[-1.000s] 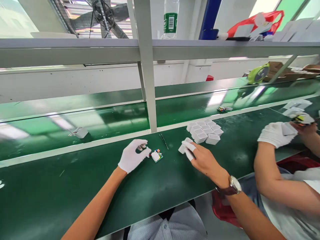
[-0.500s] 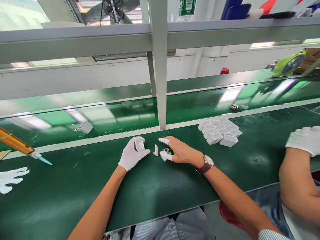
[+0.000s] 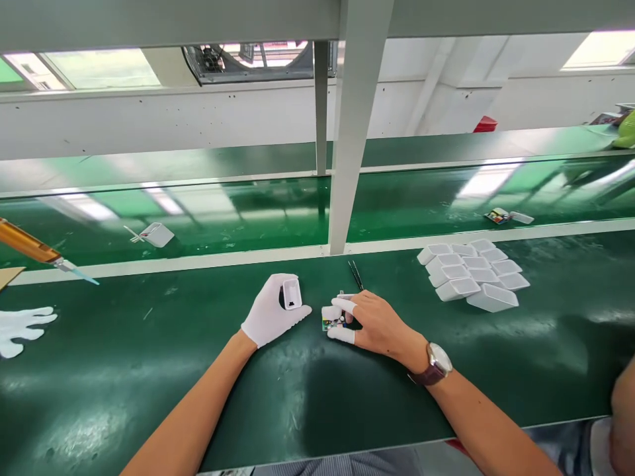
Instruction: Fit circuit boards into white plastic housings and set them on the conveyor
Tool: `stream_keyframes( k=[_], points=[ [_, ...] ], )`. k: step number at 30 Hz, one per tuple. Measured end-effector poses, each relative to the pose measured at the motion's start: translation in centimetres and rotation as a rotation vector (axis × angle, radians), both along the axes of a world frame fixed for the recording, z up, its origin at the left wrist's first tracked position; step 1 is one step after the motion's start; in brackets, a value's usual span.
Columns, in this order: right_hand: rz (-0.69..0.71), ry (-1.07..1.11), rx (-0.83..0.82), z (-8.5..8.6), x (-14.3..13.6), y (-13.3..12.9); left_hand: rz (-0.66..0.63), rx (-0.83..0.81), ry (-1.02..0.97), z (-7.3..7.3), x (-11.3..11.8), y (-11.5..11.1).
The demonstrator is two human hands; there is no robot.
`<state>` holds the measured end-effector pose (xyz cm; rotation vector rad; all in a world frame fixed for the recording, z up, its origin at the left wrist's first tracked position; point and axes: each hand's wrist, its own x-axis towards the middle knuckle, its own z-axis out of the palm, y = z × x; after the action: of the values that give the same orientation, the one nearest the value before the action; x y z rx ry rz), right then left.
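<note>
My left hand point(image 3: 274, 312), in a white glove, is closed around a small white plastic box point(image 3: 292, 293). The box's open side faces up toward me, and a small dark spot shows inside. To its right, my right hand point(image 3: 374, 324) wears white finger cots and a wristwatch. Its thumb and fingers are closed on a small circuit board point(image 3: 327, 324) with a white block and coloured parts on it. Part of the board is hidden by the fingers. A pair of dark tweezers point(image 3: 355, 275) lies just beyond my right hand.
Several white boxes point(image 3: 479, 270) are grouped at the right. An orange dispensing syringe point(image 3: 30, 241) and an empty white glove point(image 3: 22, 330) are at the left. A metal post point(image 3: 350, 145) rises behind my hands. Part of another person's arm point(image 3: 624, 410) shows at the right edge.
My right hand has gone from spread fingers around the board to gripping it. My left hand still holds the box, now turned more upright. The view has tilted down; the co-worker's gloved hand has left view.
</note>
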<state>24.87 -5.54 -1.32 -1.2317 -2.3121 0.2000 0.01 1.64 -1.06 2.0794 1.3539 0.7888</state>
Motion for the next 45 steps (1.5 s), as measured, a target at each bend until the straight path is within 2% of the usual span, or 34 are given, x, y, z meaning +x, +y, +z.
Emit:
stream_keyframes(
  k=[4,9,15,19,23,27,35,42,45],
  points=[
    [0.027,0.09,0.097,0.7,0.8,-0.1,-0.002,-0.002,-0.015,0.1,-0.1,0.0],
    [0.139,-0.043,-0.07,1.1,1.3,0.1,-0.061,0.015,-0.031,-0.4,-0.2,-0.1],
    [0.131,0.053,-0.176,0.0,-0.5,0.1,-0.069,0.023,-0.046,-0.7,-0.2,-0.1],
    [0.171,0.041,-0.201,-0.6,-0.9,0.4,-0.082,0.037,-0.079,-0.6,-0.2,0.0],
    [0.188,0.025,-0.308,0.3,-0.9,1.4,-0.105,0.05,-0.104,-0.6,-0.2,-0.1],
    [0.213,-0.004,-0.343,1.4,-1.0,2.2,-0.114,0.049,-0.137,-0.6,-0.2,-0.3],
    [0.072,0.25,-0.255,-0.4,-0.8,1.3,-0.101,0.074,-0.211,-0.7,0.1,-0.6],
    [0.023,0.42,-0.011,-0.2,-1.2,0.2,-0.105,0.099,-0.223,-1.8,0.6,-0.8],
    [-0.005,0.42,0.089,0.3,-1.5,-0.3,-0.127,0.135,-0.214,-2.2,0.8,-0.8]
  ],
)
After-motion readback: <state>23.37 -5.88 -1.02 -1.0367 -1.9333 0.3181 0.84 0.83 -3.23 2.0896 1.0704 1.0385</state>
